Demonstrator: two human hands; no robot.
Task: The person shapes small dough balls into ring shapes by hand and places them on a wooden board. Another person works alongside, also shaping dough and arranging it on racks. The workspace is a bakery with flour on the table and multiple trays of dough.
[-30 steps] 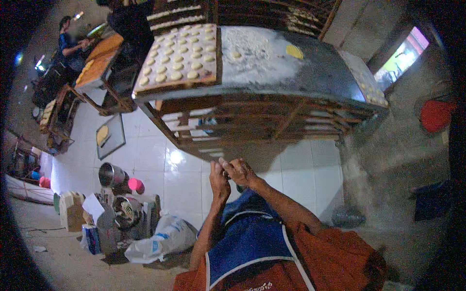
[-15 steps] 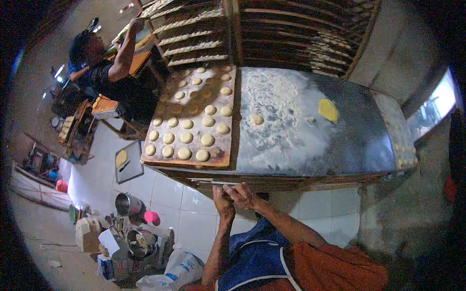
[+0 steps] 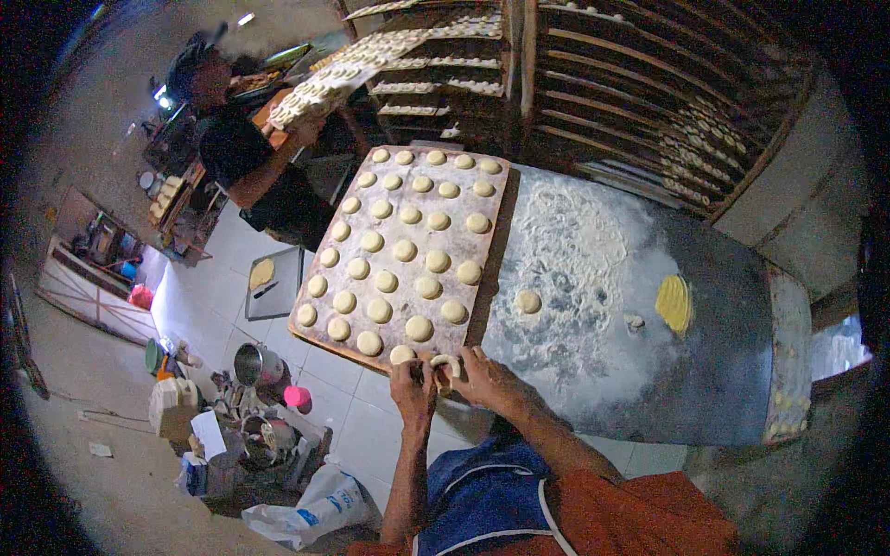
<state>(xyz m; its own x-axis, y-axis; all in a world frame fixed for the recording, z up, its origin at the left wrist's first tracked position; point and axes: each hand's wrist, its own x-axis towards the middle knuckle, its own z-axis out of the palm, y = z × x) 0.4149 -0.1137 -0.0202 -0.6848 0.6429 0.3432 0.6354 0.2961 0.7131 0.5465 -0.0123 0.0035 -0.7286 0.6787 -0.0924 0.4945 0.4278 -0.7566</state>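
Note:
At the front corner of a wooden board (image 3: 452, 236), my two hands hold a pale dough ring (image 3: 450, 362) between them. My right hand (image 3: 484, 378) is closed on its right side. My left hand (image 3: 413, 390) has its fingers bent against the ring's left side, right beside a flat dough round (image 3: 402, 354) on the board's edge. Rows of similar rounds cover the board. One loose dough round (image 3: 528, 301) sits on the floured dark tabletop (image 3: 714, 366), to the right of the board.
A yellow lump (image 3: 674, 304) lies farther right on the tabletop. Racks (image 3: 593, 97) with trays of dough stand behind. At the left, a co-worker (image 3: 246, 153) holds a tilted tray (image 3: 348, 72) of dough rings. Pots (image 3: 257, 364) and a plastic bag (image 3: 320, 505) are on the floor.
My hands have moved from below the table's edge to the board's corner. A thin stick-like thing was in them; now a dough ring is. The co-worker has brought a tray down from the rack.

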